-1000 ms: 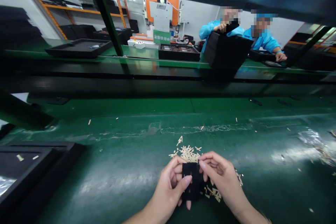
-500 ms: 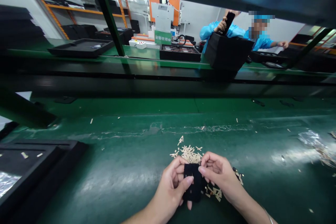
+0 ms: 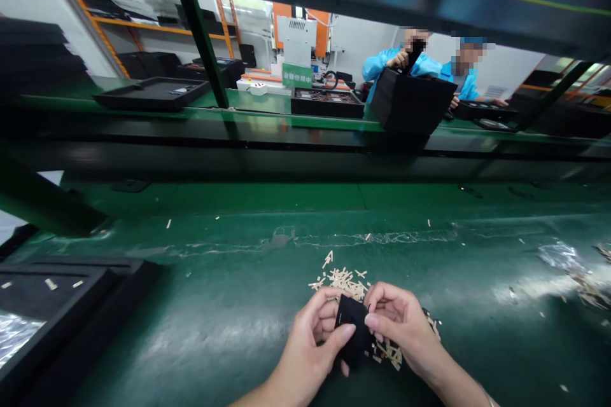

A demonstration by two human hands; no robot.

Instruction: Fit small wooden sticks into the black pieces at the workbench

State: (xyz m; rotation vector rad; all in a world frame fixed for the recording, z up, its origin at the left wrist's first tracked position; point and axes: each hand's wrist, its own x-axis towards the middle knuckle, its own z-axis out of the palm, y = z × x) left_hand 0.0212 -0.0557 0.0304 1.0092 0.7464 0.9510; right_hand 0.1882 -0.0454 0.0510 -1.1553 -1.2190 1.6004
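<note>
A small flat black piece (image 3: 354, 329), roughly rectangular, is in my left hand (image 3: 315, 343), the thumb across its face and the fingers behind it. My right hand (image 3: 401, 324) is closed in a pinch at the piece's upper right edge; whether a tiny part sits between thumb and finger is hidden. Just beyond my hands lies a pile of small pale strips (image 3: 344, 281) on the green bench top (image 3: 229, 305). More gold-coloured strips (image 3: 389, 353) lie below my right hand, partly covered by it.
A black foam tray (image 3: 119, 292) with a few strips and clear plastic stands at left. Crumpled clear film (image 3: 563, 257) lies at right. A shelf beam (image 3: 305, 162) crosses in front. Beyond it, two people in blue work near a black box (image 3: 410, 102).
The black piece has tilted in my left hand, and its face now looks plainer. My right fingers stay at its edge, slightly lower. The view has shifted a little.
</note>
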